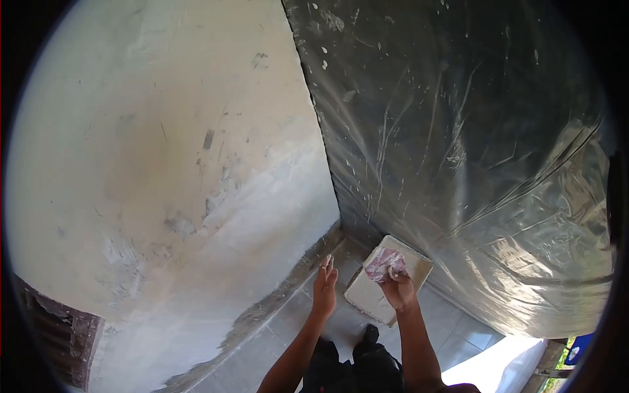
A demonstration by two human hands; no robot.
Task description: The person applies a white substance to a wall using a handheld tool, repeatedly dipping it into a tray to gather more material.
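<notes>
My right hand [398, 288] grips a flat, pinkish, squarish piece [383, 263] smeared with white paste, thumb pressed on its face; its exact kind I cannot tell. Under that hand a rectangular tray [420, 254] with a pale, coated inside lies on the floor, partly covered by the hand and the piece. To the left, my left hand [324, 286] is raised with fingers stretched out and holding nothing. White residue shows on its fingertips, which appear close to the lower part of the plastered wall [262, 196].
Grey tiles [262, 347] cover the floor along the wall's rough base. Dark plastic sheeting [458, 131] hangs on the right, meeting the wall in a corner. A brown wooden frame [78, 344] sits at lower left. My feet [370, 334] stand beside the tray.
</notes>
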